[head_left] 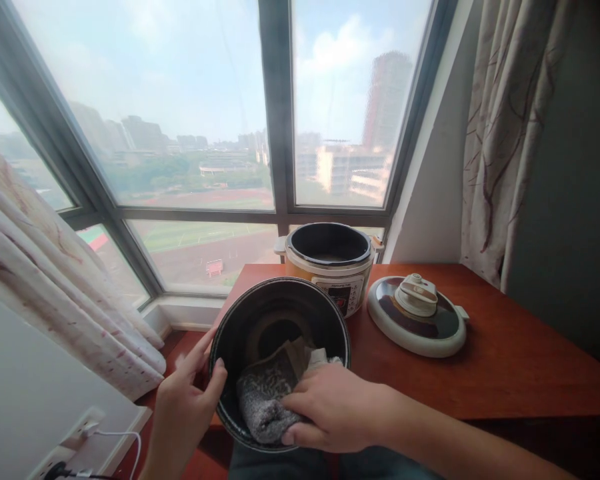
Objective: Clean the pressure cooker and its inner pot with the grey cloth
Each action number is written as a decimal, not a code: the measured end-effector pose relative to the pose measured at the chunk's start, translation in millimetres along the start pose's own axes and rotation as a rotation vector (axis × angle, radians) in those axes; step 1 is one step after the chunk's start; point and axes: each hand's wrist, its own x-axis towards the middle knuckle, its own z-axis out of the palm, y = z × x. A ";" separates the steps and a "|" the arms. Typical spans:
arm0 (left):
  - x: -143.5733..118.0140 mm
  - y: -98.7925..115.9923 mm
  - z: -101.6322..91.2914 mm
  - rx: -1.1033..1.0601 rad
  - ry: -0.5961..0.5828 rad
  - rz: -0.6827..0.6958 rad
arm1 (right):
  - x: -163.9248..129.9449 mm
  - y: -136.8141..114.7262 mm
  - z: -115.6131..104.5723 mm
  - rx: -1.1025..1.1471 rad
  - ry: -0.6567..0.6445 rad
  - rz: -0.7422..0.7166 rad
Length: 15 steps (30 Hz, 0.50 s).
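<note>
A dark round inner pot (285,303) is tilted toward me above the near edge of the table. My left hand (193,390) grips its left rim, thumb on the near side and fingers behind. Inside the pot, my right hand (337,407) is closed on a grey, crumpled cloth (267,393) that lies against the lower wall. Part of the cloth is hidden under my fingers. Just behind the pot stands the electric pressure cooker (330,267), its top uncovered. The cooker's lid (417,313) rests on the table to the right, handle up.
The reddish-brown wooden table (505,353) stands before a large window (180,100). Patterned curtains (500,133) hang at both sides. At lower left, a wall socket (75,437) has a white cable (125,435) and a black plug.
</note>
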 end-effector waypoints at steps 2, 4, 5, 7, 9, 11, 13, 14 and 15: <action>6.0 4.6 -2.0 0.003 -0.028 0.056 | -7.2 8.9 -11.5 -0.066 -0.063 0.052; 8.8 10.4 -2.3 0.005 -0.047 0.104 | -7.2 14.4 -20.2 -0.140 -0.144 0.125; 9.3 13.3 -2.0 0.008 -0.048 0.122 | -4.2 15.2 -23.4 -0.168 -0.192 0.148; 9.4 17.6 -1.3 0.013 -0.041 0.146 | 6.1 12.2 -27.4 -0.186 -0.293 0.168; 9.1 19.2 -0.3 0.005 -0.045 0.147 | 19.4 4.3 -27.4 -0.136 -0.364 0.166; 9.2 18.9 1.1 -0.027 -0.074 0.125 | 32.3 -5.3 -22.5 -0.002 -0.368 0.167; 9.8 18.7 2.9 -0.076 -0.119 0.087 | 44.0 -13.4 -12.4 0.245 -0.254 0.214; 10.3 19.1 3.9 -0.104 -0.137 0.067 | 49.8 -16.3 -6.0 0.417 -0.154 0.263; 10.8 20.0 4.8 -0.131 -0.149 0.048 | 55.9 -18.3 0.8 0.619 -0.036 0.328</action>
